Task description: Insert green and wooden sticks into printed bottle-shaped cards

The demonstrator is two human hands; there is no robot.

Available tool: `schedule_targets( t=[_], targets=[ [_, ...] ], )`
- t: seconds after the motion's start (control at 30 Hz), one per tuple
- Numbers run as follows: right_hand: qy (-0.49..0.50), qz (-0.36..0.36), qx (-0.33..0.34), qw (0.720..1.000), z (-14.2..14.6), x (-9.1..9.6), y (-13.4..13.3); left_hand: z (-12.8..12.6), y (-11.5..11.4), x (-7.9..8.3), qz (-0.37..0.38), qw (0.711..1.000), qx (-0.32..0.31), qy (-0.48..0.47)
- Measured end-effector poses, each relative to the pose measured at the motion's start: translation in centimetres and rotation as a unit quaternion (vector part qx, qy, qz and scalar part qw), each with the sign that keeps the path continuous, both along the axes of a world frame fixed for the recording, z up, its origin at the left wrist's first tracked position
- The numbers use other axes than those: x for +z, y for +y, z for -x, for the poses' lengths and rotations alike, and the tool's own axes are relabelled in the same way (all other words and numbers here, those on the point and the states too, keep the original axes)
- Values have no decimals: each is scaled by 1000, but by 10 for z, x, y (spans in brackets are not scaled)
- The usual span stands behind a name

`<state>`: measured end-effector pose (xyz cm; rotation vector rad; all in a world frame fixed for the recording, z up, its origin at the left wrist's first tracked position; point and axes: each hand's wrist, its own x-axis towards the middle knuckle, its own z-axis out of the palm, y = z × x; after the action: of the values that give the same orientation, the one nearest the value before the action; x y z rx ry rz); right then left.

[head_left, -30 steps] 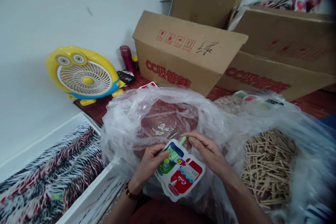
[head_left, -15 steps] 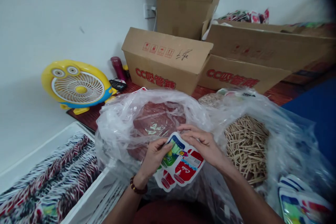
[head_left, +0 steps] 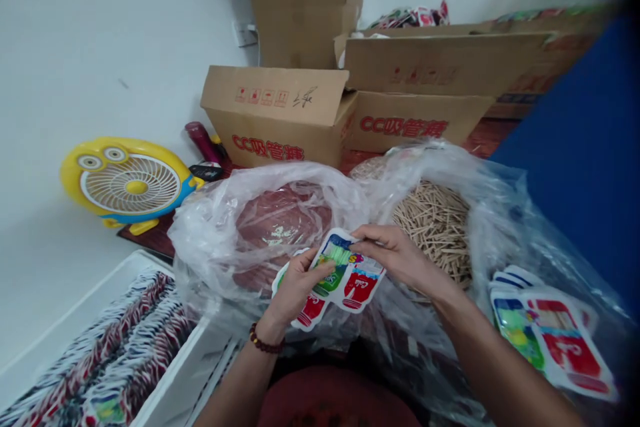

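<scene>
My left hand (head_left: 295, 287) grips a small printed packet (head_left: 345, 275) with green, blue and red drink pictures; a second similar packet seems to lie under it. My right hand (head_left: 395, 253) pinches the packet's top right edge with thumb and fingers. Both hands hover over a clear plastic bag (head_left: 215, 233) with pale green bits on its reddish bottom. Just to the right, another clear bag holds a heap of thin tan sticks (head_left: 435, 223).
A stack of the same printed packets (head_left: 545, 333) lies at lower right. A white tray of striped wrapped items (head_left: 115, 360) sits at lower left. A yellow fan (head_left: 125, 183) and cardboard boxes (head_left: 280, 113) stand behind, a blue surface (head_left: 580, 147) at right.
The green straw tips that stuck out of the packet's top are no longer visible. The view has swung right, bringing the packet stack into sight.
</scene>
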<state>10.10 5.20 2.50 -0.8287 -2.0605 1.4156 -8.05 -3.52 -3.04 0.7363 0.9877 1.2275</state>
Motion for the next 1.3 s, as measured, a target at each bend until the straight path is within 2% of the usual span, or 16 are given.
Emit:
schedule_targets(
  t=[0.1, 0.23, 0.33, 0.43, 0.6, 0.77, 0.93, 1.07, 1.3],
  targets=[
    [25, 16, -11, 999, -9, 0, -7, -7, -5, 6, 20, 998, -52, 11],
    [63, 33, -56, 996, -23, -2, -13, -18, -11, 15, -5, 999, -23, 25],
    [31, 41, -35, 998, -32, -5, -15, -26, -17, 18, -27, 998, -33, 56],
    [-7, 30, -13, 999, -38, -4, -19, -30, -23, 19, -48, 995, -29, 85],
    [-23, 8, -30, 999, -43, 1, -32, -34, -30, 21, -13, 998, -52, 44],
    [-19, -33, -32, 999, -52, 4, -43, -42, -34, 25, -13, 996, -51, 69],
    [-28, -42, -55, 997, -63, 0, -47, -46, -37, 25, -14, 994, -96, 54],
    [-30, -43, -60, 997, -70, -3, -51, -51, -39, 24, -9, 994, -101, 34],
    [-51, -3, -39, 998, -79, -7, -55, -66, -41, 17, -34, 988, -99, 115]
  ],
)
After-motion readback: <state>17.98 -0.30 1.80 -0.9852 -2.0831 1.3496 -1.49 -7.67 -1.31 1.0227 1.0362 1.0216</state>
